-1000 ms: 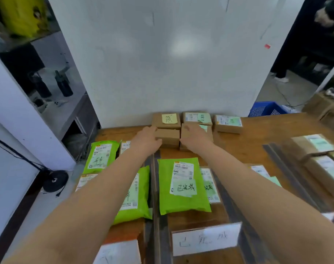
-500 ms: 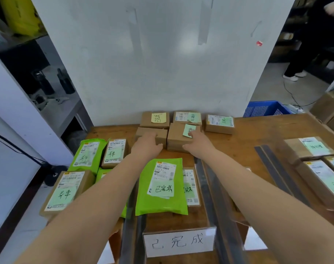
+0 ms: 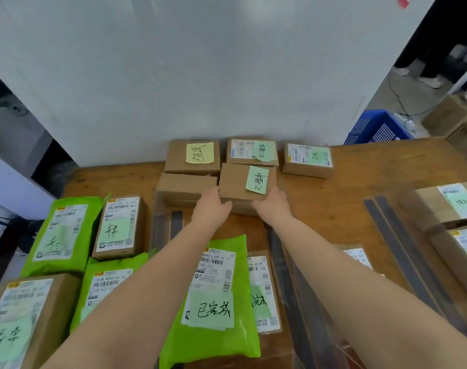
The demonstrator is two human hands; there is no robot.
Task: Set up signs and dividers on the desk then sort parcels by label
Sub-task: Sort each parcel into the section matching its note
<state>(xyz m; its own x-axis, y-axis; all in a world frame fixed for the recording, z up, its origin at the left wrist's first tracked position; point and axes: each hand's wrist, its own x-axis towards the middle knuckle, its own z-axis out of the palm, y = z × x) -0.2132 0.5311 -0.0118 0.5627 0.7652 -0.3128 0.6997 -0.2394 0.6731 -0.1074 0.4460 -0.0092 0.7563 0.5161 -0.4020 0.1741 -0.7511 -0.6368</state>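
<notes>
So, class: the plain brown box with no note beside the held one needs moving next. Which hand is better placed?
Left. The left hand grips the noted box at the corner beside the plain box; the right hand holds the far side.

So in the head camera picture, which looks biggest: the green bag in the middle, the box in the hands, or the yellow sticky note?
1. Green mailer bag, though it is nearest the camera.
2. Cardboard box held by the left hand and right hand.
3. Yellow sticky note.
</notes>
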